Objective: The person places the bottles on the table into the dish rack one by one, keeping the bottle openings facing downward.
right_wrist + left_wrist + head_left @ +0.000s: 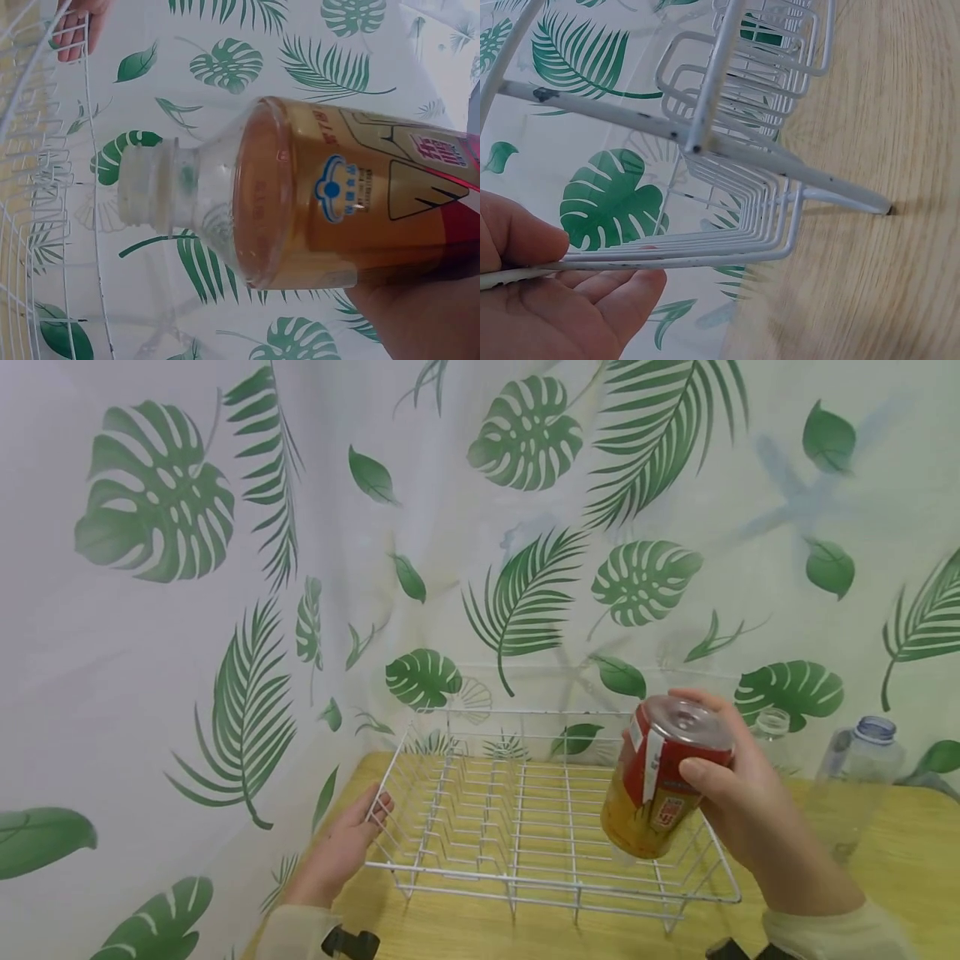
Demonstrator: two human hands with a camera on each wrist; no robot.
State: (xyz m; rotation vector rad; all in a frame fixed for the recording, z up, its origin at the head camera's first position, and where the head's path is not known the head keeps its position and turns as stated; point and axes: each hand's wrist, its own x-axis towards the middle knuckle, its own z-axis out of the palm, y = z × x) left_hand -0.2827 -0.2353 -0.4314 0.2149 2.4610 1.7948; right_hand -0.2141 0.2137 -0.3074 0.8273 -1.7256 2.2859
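Note:
A white wire dish rack [517, 793] stands on the wood-grain table. At its left end my left hand [348, 843] grips the rim wire; in the left wrist view the thumb [532, 244] lies above the wire and the fingers pass below it. My right hand [738, 777] holds a plastic bottle [663, 777] tilted bottom-up over the right part of the rack. Its label is red and gold. The right wrist view shows the bottle's clear threaded neck [150, 186] without a cap, pointing toward the rack wires.
Right of the rack stands a clear bottle [862, 768] with an uncapped mouth. Another clear bottle neck [772, 724] shows behind my right hand. A leaf-patterned sheet [450, 527] hangs close behind the table [915, 852] and along its left side.

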